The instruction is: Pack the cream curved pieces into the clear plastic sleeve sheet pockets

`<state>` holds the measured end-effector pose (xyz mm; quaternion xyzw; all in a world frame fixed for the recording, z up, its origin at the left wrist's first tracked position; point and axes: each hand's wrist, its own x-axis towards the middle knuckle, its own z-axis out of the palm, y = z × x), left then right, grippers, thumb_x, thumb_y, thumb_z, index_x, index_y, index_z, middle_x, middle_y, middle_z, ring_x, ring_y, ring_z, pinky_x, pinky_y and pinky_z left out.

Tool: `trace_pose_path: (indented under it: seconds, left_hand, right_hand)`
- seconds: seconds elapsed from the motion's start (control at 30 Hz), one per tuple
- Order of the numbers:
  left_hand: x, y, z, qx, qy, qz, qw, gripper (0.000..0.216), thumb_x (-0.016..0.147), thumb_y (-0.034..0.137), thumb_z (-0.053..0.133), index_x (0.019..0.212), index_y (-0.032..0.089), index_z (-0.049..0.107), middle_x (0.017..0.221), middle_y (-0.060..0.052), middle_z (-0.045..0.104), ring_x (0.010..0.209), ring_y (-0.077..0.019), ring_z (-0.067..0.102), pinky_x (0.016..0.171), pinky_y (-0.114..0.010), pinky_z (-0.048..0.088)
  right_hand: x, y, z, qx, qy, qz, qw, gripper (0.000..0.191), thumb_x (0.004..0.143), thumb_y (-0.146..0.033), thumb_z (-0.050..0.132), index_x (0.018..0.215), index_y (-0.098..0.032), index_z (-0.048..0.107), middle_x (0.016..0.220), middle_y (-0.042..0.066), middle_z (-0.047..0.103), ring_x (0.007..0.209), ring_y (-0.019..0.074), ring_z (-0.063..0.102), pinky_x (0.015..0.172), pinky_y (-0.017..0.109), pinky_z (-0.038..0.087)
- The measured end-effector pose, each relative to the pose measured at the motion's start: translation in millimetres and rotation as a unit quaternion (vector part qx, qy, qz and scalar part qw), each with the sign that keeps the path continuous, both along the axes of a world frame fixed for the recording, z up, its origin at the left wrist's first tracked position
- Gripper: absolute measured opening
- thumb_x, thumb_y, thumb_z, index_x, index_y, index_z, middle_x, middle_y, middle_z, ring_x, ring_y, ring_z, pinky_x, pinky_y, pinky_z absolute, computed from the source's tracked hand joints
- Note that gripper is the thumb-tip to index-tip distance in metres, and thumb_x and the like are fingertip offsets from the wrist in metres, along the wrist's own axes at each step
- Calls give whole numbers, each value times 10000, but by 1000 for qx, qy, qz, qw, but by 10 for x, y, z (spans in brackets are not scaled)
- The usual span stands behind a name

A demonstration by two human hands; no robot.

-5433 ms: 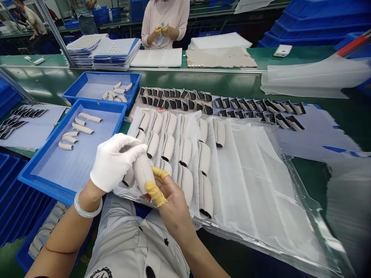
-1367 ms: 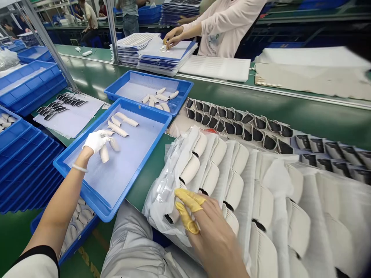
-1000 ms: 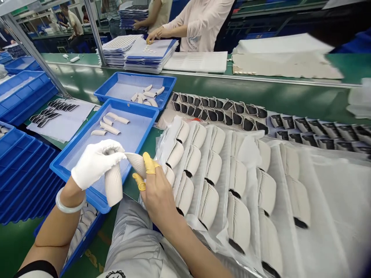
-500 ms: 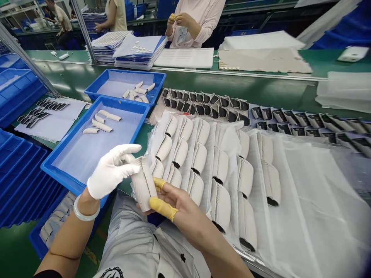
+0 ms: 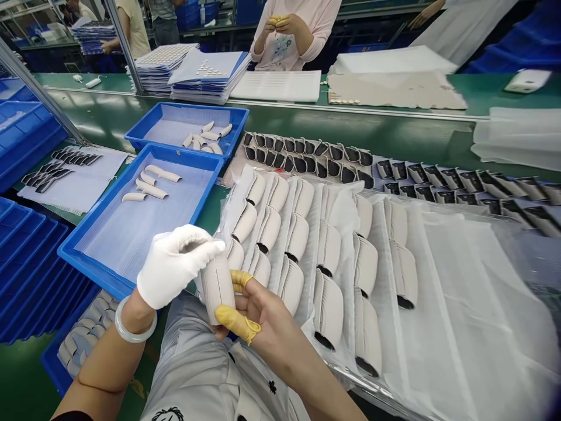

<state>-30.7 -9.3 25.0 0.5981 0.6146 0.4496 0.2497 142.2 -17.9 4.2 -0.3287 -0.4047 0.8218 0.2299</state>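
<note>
Both hands grip one pale ribbed sleeve-shaped part [image 5: 216, 286], held upright above my lap. My left hand [image 5: 175, 272], in a white glove, pinches its top end. My right hand [image 5: 254, 313], bare with yellow finger cots on thumb and forefinger, holds its lower side. Just right of it lies a clear plastic sheet [image 5: 438, 275] with rows of the same pale parts [image 5: 298, 237]. A blue tray [image 5: 109, 275] to the left holds a few narrow pale pieces [image 5: 151, 181].
A second blue tray [image 5: 140, 126] with pale pieces stands behind the first. Rows of dark parts [image 5: 333, 161] lie along the green belt [image 5: 394, 137]. Stacked blue trays [image 5: 26, 257] fill the left. A person in pink [image 5: 293, 29] works opposite, beside stacked sheets [image 5: 205, 73].
My left hand came back from the blue tray and joined my right hand on a pale part. Over the last half second the part was turned more upright.
</note>
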Motion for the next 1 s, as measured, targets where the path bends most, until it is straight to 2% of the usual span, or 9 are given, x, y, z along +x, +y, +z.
trace_pose_path:
  seconds: [0.17, 0.3, 0.37, 0.43, 0.5, 0.7, 0.77, 0.87, 1.0]
  left_hand:
    - [23, 32, -4, -14, -80, 19, 996, 293, 876, 342, 576, 636, 176, 607, 474, 54, 474, 419, -65, 432, 466, -209, 402]
    - [13, 24, 35, -36, -131, -22, 991, 192, 866, 329, 590, 790, 190, 699, 633, 27, 632, 465, -71, 521, 468, -195, 451]
    - [25, 9, 77, -26, -104, -34, 994, 82, 787, 278, 692, 809, 203, 717, 744, 19, 688, 600, -89, 609, 552, -175, 503]
    - [45, -7, 114, -4, -61, -33, 998, 90, 717, 224, 760, 796, 216, 718, 783, 30, 705, 708, -96, 644, 647, -155, 523]
    - [60, -24, 135, 26, -23, -34, 999, 64, 732, 195, 748, 774, 224, 709, 768, 45, 703, 729, -86, 645, 689, -145, 521]
    - [76, -75, 166, 81, 4, -53, 995, 107, 861, 175, 611, 831, 239, 691, 809, 44, 701, 746, -80, 641, 709, -161, 519]
    - [93, -90, 186, 71, 8, -64, 995, 51, 823, 207, 666, 856, 243, 680, 833, 41, 694, 757, -92, 642, 702, -167, 522]
    - [129, -102, 208, 39, 21, -70, 997, 204, 707, 235, 781, 872, 243, 660, 817, 43, 671, 731, -104, 636, 654, -167, 521]
    - [150, -108, 200, 55, 1, -56, 997, 54, 841, 199, 644, 801, 234, 652, 768, 44, 658, 697, -80, 613, 655, -159, 506]
  right_hand:
    - [22, -25, 34, -17, -30, 19, 999, 431, 788, -369, 715, 1109, -165, 512, 737, -11, 621, 623, 110, 605, 605, 258, 544]
    - [39, -33, 100, -20, -47, 13, 999, 433, 757, -338, 732, 1083, -167, 503, 702, -19, 618, 612, 117, 601, 581, 260, 535]
    - [35, -38, 126, -17, -53, 2, 998, 417, 739, -316, 743, 1051, -170, 509, 707, -21, 617, 600, 111, 592, 583, 260, 531]
    - [27, -48, 141, -10, -62, -8, 998, 407, 728, -304, 749, 1030, -175, 509, 723, -19, 614, 601, 106, 583, 590, 262, 525]
    - [23, -66, 150, -9, -65, -12, 998, 422, 720, -310, 755, 1031, -180, 503, 740, -14, 612, 611, 107, 571, 586, 261, 514]
    - [68, -137, 191, 3, -78, -16, 997, 442, 700, -347, 785, 1002, -193, 500, 756, -6, 584, 635, 125, 569, 570, 266, 508]
    - [87, -146, 216, 21, -77, -17, 997, 459, 712, -356, 777, 1047, -193, 510, 758, -2, 586, 631, 124, 560, 570, 265, 506]
    - [102, -144, 244, 46, -76, -18, 996, 466, 719, -356, 769, 1081, -189, 526, 739, -8, 586, 623, 122, 554, 583, 268, 500]
    - [114, -145, 251, 52, -86, -18, 995, 469, 720, -368, 768, 1079, -183, 530, 758, 3, 606, 638, 133, 577, 597, 280, 505]
